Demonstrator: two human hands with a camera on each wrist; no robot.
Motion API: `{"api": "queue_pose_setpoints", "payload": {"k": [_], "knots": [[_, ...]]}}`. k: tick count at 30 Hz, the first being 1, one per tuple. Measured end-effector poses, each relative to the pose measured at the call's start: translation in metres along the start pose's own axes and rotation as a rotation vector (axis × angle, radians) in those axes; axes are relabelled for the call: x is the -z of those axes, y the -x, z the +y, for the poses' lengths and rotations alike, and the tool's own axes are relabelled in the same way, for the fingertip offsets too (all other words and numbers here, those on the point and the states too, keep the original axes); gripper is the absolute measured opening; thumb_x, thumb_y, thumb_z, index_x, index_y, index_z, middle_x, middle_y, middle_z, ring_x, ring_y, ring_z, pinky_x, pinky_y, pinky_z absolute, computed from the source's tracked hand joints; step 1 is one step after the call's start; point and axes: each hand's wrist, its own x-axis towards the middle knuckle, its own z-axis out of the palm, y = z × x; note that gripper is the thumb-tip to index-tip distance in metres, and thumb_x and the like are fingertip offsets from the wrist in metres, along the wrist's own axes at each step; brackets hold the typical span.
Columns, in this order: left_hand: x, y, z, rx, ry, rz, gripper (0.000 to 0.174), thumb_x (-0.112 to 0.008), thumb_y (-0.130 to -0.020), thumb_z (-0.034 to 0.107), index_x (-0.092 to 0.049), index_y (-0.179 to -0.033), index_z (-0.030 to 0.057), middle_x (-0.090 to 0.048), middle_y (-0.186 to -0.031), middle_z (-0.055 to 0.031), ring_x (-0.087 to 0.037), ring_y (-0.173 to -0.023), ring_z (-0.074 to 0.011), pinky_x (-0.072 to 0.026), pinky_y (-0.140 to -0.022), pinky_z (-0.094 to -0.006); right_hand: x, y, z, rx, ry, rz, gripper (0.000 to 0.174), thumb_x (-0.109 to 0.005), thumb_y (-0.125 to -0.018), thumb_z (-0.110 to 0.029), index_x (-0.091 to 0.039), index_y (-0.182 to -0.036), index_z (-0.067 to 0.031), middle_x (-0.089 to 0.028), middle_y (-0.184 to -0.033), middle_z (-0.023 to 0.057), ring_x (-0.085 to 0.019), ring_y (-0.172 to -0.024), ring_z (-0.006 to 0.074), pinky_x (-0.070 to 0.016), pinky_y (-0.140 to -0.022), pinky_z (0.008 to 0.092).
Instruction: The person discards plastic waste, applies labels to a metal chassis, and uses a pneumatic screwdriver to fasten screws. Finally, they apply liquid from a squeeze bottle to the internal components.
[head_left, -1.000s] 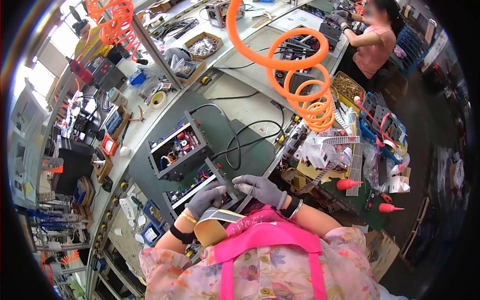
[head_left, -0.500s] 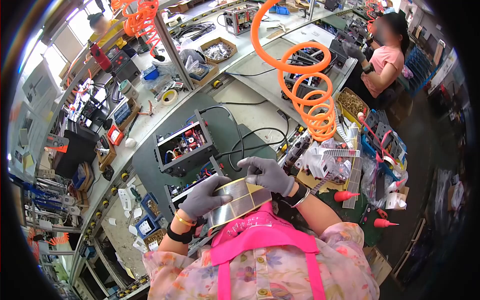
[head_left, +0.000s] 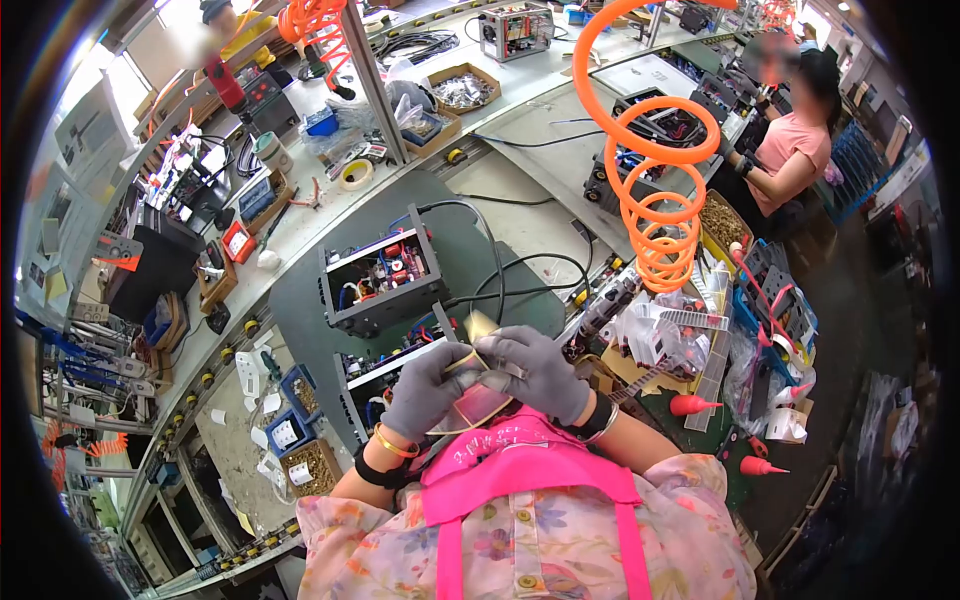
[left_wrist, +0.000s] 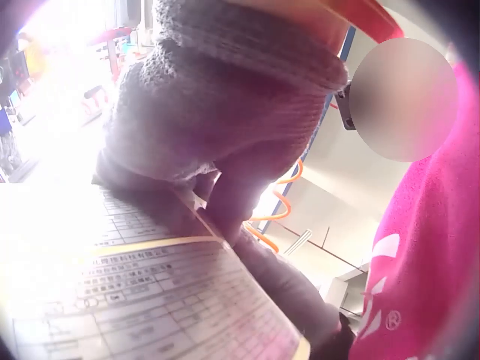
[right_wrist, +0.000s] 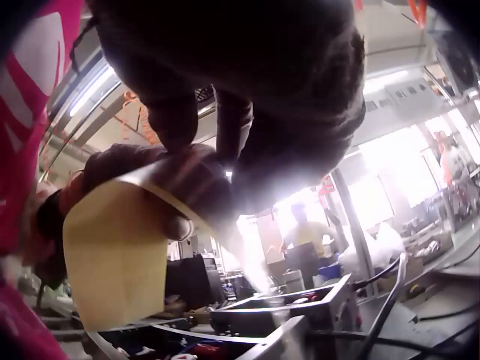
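In the head view, my grey-gloved left hand (head_left: 425, 392) and right hand (head_left: 545, 370) are close together in front of the pink apron. Between them they pinch a strip of silver printed labels (head_left: 480, 405) on yellowish backing, bent at the fingertips. Printed tables and small characters cover the strip (left_wrist: 150, 300) in the left wrist view. From the right wrist, its plain yellow back (right_wrist: 112, 255) curls downward below the dark glove. Just beyond the hands stand two open-topped black metal cases, one nearer (head_left: 395, 365) and one farther (head_left: 390, 308), with electronic parts inside.
A green mat (head_left: 300, 300) lies under the cases, and black cables loop to their right. An orange coiled hose (head_left: 655, 150) hangs overhead. Red-tipped bottles (head_left: 692, 404) and plastic-wrapped parts are at the right; small parts boxes (head_left: 310, 468) sit lower left. Another person (head_left: 795, 160) works at upper right.
My right hand has moved from beside the nearer case to the label strip. The strip was raised and spread out, and is now bent between both hands' fingertips. The head view has shifted slightly.
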Motion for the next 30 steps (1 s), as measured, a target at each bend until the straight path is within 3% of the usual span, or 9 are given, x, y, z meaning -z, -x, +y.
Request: {"api": "queue_pose_setpoints", "payload": {"k": [1, 4, 8, 11, 14, 23, 30], "knots": [[-0.003, 0.000, -0.002, 0.005, -0.008, -0.007, 0.018, -0.064, -0.083, 0.002, -0.060, -0.101, 0.0002, -0.060, -0.090, -0.0006, -0.053, -0.082, -0.0067, -0.0458, -0.076, -0.0232, -0.002, 0.001, -0.001, -0.167, -0.210, -0.076, 0.032, -0.067, -0.081, -0.014, -0.062, -0.110, -0.0016, -0.064, -0.096, 0.0141, -0.064, -0.084, 0.0271, -0.0513, -0.073, 0.0328], [-0.007, -0.001, 0.002, 0.018, -0.075, -0.009, 0.019, -0.065, -0.082, 0.003, -0.060, -0.100, 0.0011, -0.060, -0.087, -0.0003, -0.054, -0.081, -0.0069, -0.0459, -0.075, -0.0238, -0.007, 0.007, 0.014, -0.086, -0.253, -0.037, 0.033, -0.064, -0.084, -0.011, -0.060, -0.114, -0.0003, -0.065, -0.098, 0.0154, -0.065, -0.084, 0.0265, -0.0516, -0.075, 0.0300], [-0.009, -0.005, 0.009, 0.022, -0.106, -0.037, 0.020, -0.066, -0.082, 0.004, -0.060, -0.101, 0.0021, -0.061, -0.087, -0.0015, -0.055, -0.082, -0.0077, -0.0461, -0.076, -0.0245, -0.002, 0.014, 0.019, -0.326, -0.554, -0.068, 0.030, -0.061, -0.087, -0.010, -0.060, -0.115, 0.0021, -0.067, -0.102, 0.0148, -0.065, -0.092, 0.0192, -0.0505, -0.080, 0.0282], [-0.010, -0.006, 0.010, 0.012, -0.102, -0.032, 0.021, -0.066, -0.082, 0.004, -0.060, -0.102, 0.0017, -0.061, -0.088, -0.0025, -0.055, -0.083, -0.0083, -0.0461, -0.076, -0.0246, -0.005, 0.018, 0.016, -0.380, -0.595, -0.031, 0.030, -0.059, -0.088, -0.009, -0.059, -0.116, 0.0030, -0.067, -0.104, 0.0129, -0.063, -0.094, 0.0143, -0.0499, -0.082, 0.0278], [-0.010, -0.007, 0.009, 0.005, -0.118, -0.050, 0.022, -0.065, -0.082, 0.004, -0.059, -0.103, 0.0011, -0.061, -0.090, -0.0033, -0.055, -0.083, -0.0089, -0.0463, -0.077, -0.0251, -0.003, 0.018, 0.019, -0.202, -0.312, -0.061, 0.033, -0.059, -0.089, -0.010, -0.056, -0.119, 0.0033, -0.066, -0.105, 0.0110, -0.060, -0.095, 0.0118, -0.0494, -0.083, 0.0271], [-0.009, -0.007, 0.008, -0.007, -0.083, -0.051, 0.024, -0.065, -0.081, 0.003, -0.058, -0.104, 0.0001, -0.060, -0.090, -0.0045, -0.055, -0.083, -0.0103, -0.0463, -0.077, -0.0263, -0.005, 0.025, 0.019, -0.454, -0.714, -0.100, 0.038, -0.059, -0.090, -0.012, -0.052, -0.124, 0.0029, -0.064, -0.110, 0.0102, -0.060, -0.098, 0.0123, -0.0487, -0.084, 0.0266], [-0.008, -0.004, 0.013, -0.010, -0.136, -0.047, 0.025, -0.065, -0.082, 0.004, -0.057, -0.105, 0.0001, -0.059, -0.092, -0.0051, -0.055, -0.085, -0.0110, -0.0455, -0.078, -0.0265, -0.011, 0.024, 0.020, -0.415, -0.693, -0.076, 0.038, -0.059, -0.090, -0.013, -0.052, -0.124, 0.0028, -0.063, -0.111, 0.0092, -0.057, -0.102, 0.0108, -0.0468, -0.088, 0.0258]]}}
